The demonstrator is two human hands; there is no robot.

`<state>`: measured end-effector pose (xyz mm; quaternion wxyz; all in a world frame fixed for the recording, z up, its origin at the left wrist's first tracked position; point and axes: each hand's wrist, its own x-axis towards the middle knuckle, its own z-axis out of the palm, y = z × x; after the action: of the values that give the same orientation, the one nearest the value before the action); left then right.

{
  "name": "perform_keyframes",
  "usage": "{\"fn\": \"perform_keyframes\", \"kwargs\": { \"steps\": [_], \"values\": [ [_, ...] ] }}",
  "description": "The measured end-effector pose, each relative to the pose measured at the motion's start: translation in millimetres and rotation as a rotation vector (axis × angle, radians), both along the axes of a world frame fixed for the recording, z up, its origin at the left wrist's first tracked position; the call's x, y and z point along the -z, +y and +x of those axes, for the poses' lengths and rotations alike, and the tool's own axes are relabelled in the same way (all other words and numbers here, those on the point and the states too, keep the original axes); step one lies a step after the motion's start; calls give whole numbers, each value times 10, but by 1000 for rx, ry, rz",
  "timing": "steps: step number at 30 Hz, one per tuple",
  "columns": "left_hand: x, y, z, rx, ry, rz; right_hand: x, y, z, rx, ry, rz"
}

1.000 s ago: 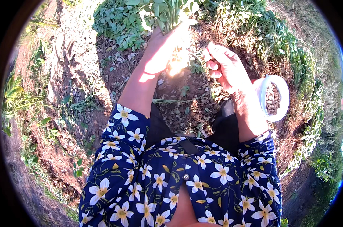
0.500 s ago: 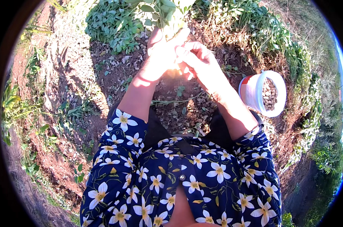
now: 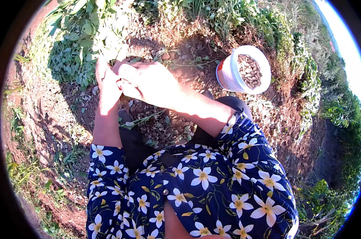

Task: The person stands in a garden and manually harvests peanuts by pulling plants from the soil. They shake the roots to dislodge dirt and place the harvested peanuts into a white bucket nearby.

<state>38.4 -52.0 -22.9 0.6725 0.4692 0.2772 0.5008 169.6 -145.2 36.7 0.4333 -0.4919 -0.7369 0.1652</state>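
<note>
Sunlight glares on both hands. My left hand (image 3: 108, 85) is closed round the lower stems of a leafy peanut plant (image 3: 93, 30), whose foliage points up and away from me. My right hand (image 3: 150, 83) reaches across to the left, and its fingers are closed against my left hand at the base of the plant. Whatever lies between the right fingers is hidden by the hand and washed out by light. To the right stands a white bucket (image 3: 230, 73) with a red patch, tilted in view and holding many unshelled peanuts (image 3: 250, 71).
Heaps of pulled green plants (image 3: 70, 63) lie at the far left, and more greenery (image 3: 244, 20) runs along the far right. Dry leaves and brown soil (image 3: 168, 131) cover the ground between my knees. A loose green stem (image 3: 142, 119) lies there.
Both hands and the plant have shifted left, with my right forearm now stretched across. The whole view has turned too, so the bucket appears farther left and higher.
</note>
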Motion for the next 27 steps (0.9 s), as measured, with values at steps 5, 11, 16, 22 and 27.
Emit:
{"fn": "perform_keyframes", "kwargs": {
  "steps": [5,11,16,22,27],
  "values": [
    [-113,-193,178,-11,-281,-34,-55,-129,7,-51,130,-152],
    [-62,-200,216,-107,106,293,-134,-249,-20,-71,234,-221],
    [-203,-257,271,-144,-22,249,-157,-273,-10,-58,233,-295],
    [-135,-225,260,-231,211,340,-166,-293,-92,-33,308,-259],
    [-167,144,14,-233,147,51,-558,-568,-277,-445,217,-69]
  ]
}}
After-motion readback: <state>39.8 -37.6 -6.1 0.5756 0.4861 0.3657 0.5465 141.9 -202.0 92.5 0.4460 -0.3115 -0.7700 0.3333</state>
